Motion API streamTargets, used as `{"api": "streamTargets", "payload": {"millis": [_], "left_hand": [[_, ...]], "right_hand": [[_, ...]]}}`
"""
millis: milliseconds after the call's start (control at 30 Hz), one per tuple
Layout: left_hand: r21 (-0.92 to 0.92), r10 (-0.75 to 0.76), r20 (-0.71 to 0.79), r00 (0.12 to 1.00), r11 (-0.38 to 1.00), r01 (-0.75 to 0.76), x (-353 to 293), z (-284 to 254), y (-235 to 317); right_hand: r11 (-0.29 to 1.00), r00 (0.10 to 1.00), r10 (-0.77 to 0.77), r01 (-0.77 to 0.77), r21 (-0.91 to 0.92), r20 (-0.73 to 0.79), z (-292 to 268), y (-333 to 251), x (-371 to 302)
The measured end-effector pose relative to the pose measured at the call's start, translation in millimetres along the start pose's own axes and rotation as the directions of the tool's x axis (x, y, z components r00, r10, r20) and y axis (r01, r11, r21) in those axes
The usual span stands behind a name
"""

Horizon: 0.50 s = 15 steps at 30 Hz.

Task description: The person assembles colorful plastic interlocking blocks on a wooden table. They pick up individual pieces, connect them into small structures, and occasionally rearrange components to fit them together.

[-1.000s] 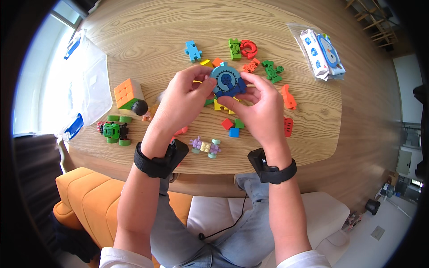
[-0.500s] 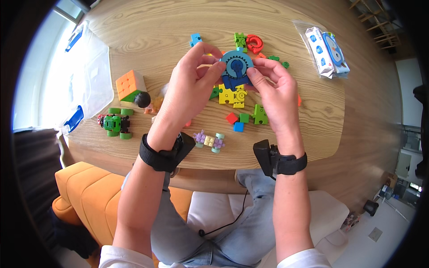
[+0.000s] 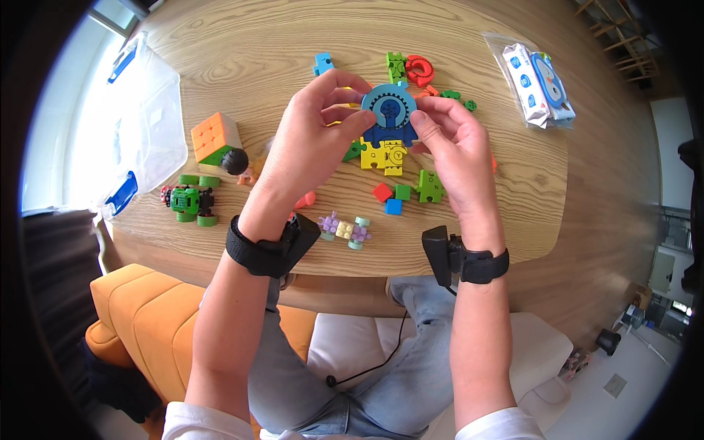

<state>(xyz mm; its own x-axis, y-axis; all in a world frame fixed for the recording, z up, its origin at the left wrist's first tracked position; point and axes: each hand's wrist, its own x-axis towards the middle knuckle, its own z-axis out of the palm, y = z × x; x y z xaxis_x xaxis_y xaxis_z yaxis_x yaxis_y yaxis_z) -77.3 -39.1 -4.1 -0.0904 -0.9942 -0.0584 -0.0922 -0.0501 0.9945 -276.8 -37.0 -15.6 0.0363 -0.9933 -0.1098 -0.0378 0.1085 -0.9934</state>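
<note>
Between my two hands, above the far middle of the table, is a blue puzzle piece [image 3: 390, 99] with a round, toothed, light-blue dial and a dark-blue lower part. My left hand [image 3: 308, 136] pinches its left edge, thumb in front and fingers partly behind. The right edge is gripped by my right hand [image 3: 458, 147], the thumb pressed near the dial. Just below it, yellow puzzle pieces [image 3: 383, 159] lie on the table, partly covered by the held piece. A green puzzle piece [image 3: 396, 67] and a red ring-shaped piece [image 3: 420, 70] lie beyond it.
Small cubes [image 3: 394, 207] and a green puzzle piece [image 3: 430, 187] lie nearer me. At left are a puzzle cube [image 3: 216, 137], a green toy car [image 3: 189, 200] and a clear plastic bin [image 3: 165, 121]. A brick-built car [image 3: 345, 229] sits near the edge; a wipes pack [image 3: 529, 88] lies right.
The dark-blue part has turned slightly and now sits straighter under the light-blue dial. My right hand has shifted a little to the right. Both hands keep hold of the piece.
</note>
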Motion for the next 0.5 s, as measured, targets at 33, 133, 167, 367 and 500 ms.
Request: {"api": "streamTargets", "payload": {"millis": [33, 133, 167, 367, 500], "left_hand": [[0.001, -0.006, 0.008, 1.0, 1.0, 0.006, 0, 0, 0], [0.019, -0.026, 0.067, 0.997, 1.0, 0.025, 0, 0, 3], [0.014, -0.021, 0.082, 0.996, 1.0, 0.02, -1, 1, 2], [0.052, -0.027, 0.089, 0.996, 0.998, 0.022, -2, 7, 0], [0.226, 0.029, -0.024, 0.999, 0.974, -0.023, -2, 5, 1]], "right_hand": [[1.0, 1.0, 0.011, -0.01, -0.017, 0.01, -3, 0, 1], [1.0, 1.0, 0.005, -0.004, -0.007, 0.031, -7, 0, 1], [1.0, 0.999, -0.002, 0.002, 0.009, 0.039, -7, 1, 1], [0.999, 0.997, 0.032, -0.03, -0.03, 0.063, -17, -4, -1], [0.98, 0.996, 0.066, -0.077, -0.186, -0.064, -31, -5, -2]]}}
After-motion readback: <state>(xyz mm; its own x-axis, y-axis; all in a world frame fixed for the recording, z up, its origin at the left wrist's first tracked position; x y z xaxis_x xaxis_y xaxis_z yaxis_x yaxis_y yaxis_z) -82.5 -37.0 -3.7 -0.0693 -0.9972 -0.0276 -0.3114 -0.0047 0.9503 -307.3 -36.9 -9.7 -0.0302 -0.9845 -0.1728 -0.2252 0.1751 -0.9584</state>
